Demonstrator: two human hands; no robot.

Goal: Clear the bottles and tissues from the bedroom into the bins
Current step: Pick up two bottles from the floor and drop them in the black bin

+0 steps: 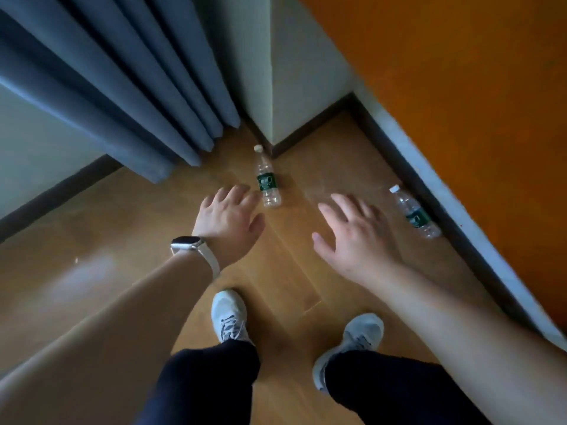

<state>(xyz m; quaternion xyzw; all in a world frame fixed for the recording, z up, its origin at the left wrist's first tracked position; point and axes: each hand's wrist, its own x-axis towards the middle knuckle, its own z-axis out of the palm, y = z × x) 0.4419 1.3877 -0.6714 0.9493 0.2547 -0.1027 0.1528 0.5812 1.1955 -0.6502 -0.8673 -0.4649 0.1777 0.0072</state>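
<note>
two empty hands reach down over a wooden floor toward two plastic bottles.

the left hand (228,216), with a pale watch (187,244) on its wrist, is spread with relaxed fingers at frame centre, holding nothing; its fingertips overlap the lower edge of the near bottle (267,178), but contact cannot be told. that bottle lies on the floor (92,240) just above centre, clear with a green label, cap pointing toward the wall corner. the right hand (352,234) is likewise spread and empty, right of centre. the second bottle (414,212) lies at right-centre beside the dark skirting under an orange wall (460,72); its label text is too small to read. blue curtains (107,72) fill the upper left, their tops cut off. two pale shoes (229,315) and dark trouser legs show at the bottom, the legs cropped by the frame edge. fingers are motion-blurred.
</note>
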